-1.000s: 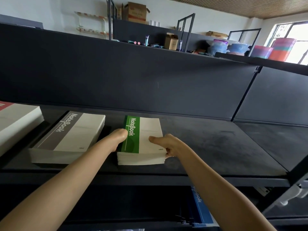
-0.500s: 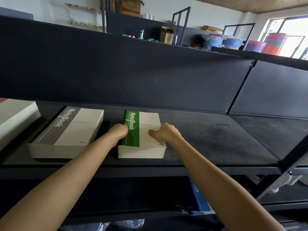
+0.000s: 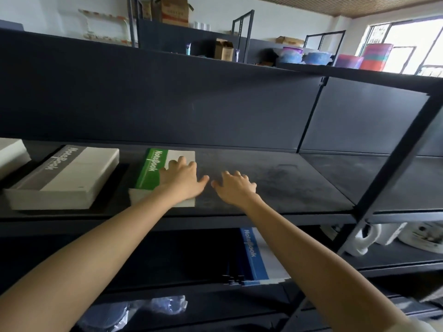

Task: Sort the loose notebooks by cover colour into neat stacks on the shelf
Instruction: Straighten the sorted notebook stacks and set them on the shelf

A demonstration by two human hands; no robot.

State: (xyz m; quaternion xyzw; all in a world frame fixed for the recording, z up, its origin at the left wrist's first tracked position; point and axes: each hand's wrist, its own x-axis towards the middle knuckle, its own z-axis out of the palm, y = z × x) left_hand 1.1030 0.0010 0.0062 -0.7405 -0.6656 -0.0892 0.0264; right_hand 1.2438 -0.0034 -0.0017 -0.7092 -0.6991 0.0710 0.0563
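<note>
While both bare arms reach forward, left hand (image 3: pixel 182 180): lies palm down on the right half of the top cover of the green stack; fingers straight and spread apart, thumb pointing right past the stack's edge; grips nothing.
Right hand (image 3: pixel 236 188): palm down over the bare shelf board, just right of the green stack and clear of it; fingers spread and loosely bent, holding nothing; whether the fingertips touch the board cannot be told.
Thumbs: the two tips point toward each other, near but apart.
Green stack (image 3: pixel 153 168): notebooks with a green spine band marked "NoteBook" and a white cover, lying flat near the middle of the shelf, edges roughly aligned.
Grey stack (image 3: pixel 64 173): thicker pile with a grey band, flat on the same board, left of the green stack with a gap between them.
White stack (image 3: pixel 12 154): far left, cut off by the picture's edge; cover colour not visible.
Shelf (image 3: pixel 299 183): dark metal board with a dark back panel (image 3: pixel 167 97); dusty patches right of the hands.
Blue notebook (image 3: pixel 254 255): on the level below, beneath the right forearm, blue band uppermost.
Lower right: white plastic items (image 3: pixel 366 238) on the neighbouring bay.
Top of rack: cardboard boxes (image 3: pixel 176 10) and coloured tubs (image 3: pixel 376 56).
</note>
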